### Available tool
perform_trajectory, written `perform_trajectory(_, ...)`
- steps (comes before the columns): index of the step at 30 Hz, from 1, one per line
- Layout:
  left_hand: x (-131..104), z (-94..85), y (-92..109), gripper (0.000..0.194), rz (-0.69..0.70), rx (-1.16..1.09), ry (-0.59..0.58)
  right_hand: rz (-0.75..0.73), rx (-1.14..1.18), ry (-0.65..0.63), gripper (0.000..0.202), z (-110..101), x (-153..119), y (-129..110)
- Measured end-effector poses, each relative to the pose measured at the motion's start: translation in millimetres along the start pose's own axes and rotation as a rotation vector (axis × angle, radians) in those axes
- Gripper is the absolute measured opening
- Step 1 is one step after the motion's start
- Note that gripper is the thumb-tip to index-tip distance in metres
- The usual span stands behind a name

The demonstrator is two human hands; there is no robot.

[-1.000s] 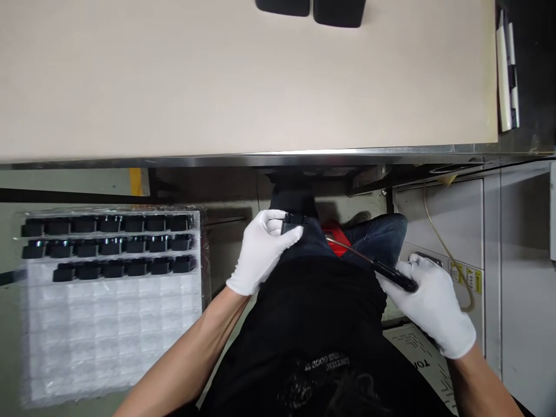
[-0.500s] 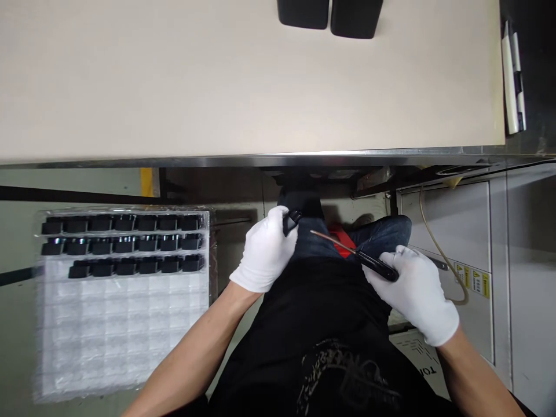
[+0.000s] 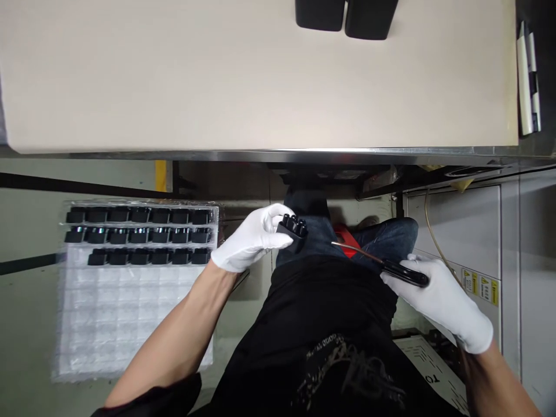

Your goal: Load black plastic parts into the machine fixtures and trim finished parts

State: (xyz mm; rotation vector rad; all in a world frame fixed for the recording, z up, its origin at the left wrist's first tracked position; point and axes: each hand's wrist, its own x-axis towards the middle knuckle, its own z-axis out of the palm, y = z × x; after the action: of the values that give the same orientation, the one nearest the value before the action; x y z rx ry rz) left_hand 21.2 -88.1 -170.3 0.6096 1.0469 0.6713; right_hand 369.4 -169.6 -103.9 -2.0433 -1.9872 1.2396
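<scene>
My left hand [image 3: 247, 238], in a white glove, pinches a small black plastic part [image 3: 295, 230] between thumb and fingers above my lap. Several rounded prongs stick up from its top. To the right, my white-gloved right hand [image 3: 441, 295] is closed on a black-handled tool [image 3: 402, 272] with a thin, slightly bent, copper-coloured shaft. Its tip points left towards the black part and stays apart from it. The fingers under the handle are partly hidden.
A white compartment tray [image 3: 139, 313] at lower left bears rows of black parts [image 3: 141, 236]. Ahead runs a workbench edge [image 3: 260, 155]; two black boxes [image 3: 343, 17] and pens [image 3: 527, 81] lie on the bench. A grey cabinet [image 3: 469, 226] stands at right.
The black part has been turned in my left hand so its prongs now show. My right hand has moved right with the tool, away from the part. The camera view has shifted a little.
</scene>
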Motion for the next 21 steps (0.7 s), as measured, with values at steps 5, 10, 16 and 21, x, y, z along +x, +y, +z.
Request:
perform_trajectory(5, 7, -1.5, 17, 0.053, -0.072, 0.199, -0.225, 0.015, 0.039, -0.074, 0.05, -15, 4, 3)
perform_trajectory(10, 4, 5.8, 37, 0.04, 0.133, 0.853, -0.193, 0.011, -0.079, -0.012, 0.047, -25, 7, -3)
perform_trajectory(16, -6, 9.9, 35, 0.015, 0.333, 1.601, -0.161, -0.037, -0.367, 0.114, 0.037, -17, 8, -18)
perform_trajectory(21, -11, 6.7, 28, 0.024, 0.263, 1.343, 0.047, -0.136, -0.524, 0.195, 0.031, -9, 12, -22)
